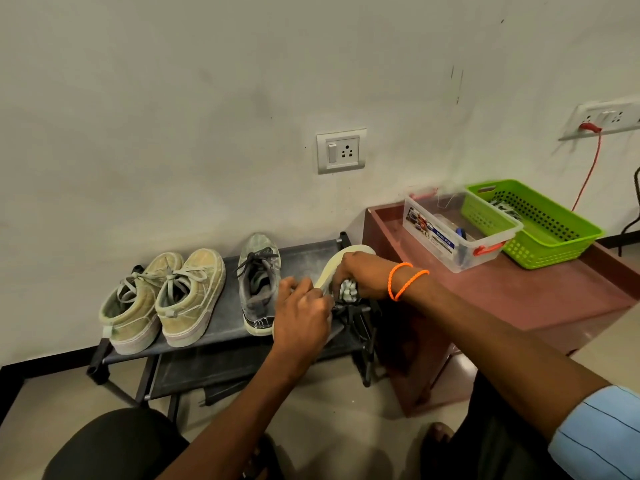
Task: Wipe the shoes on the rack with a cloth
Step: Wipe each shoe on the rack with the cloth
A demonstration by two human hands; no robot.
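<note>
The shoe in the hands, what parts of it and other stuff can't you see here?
Head view only:
- The held shoe: only its pale sole shows; both hands cover the upper.
- The cloth: mostly bunched inside the right hand.
- The left hand: its fingertips are blurred.
- The green basket: its walls hide most of the contents.
- The clear box: label text too small to read.

Four shoes are on the rack (242, 336): a pale green pair at its left end (130, 304) (190, 296), one grey shoe (259, 282) mid-shelf, and one tipped shoe (334, 268) at the right end, held by two hands, left (303, 317) and right (363, 275). One cloth (348, 292) is in the right. The rack has two shelves. Two bins sit on the counter (519, 292): one clear box (446, 230), one green basket (533, 223). Two orange bands (403, 280) circle the right wrist. Two wall sockets (341, 151) (604, 119), one red cord (588, 168).
</note>
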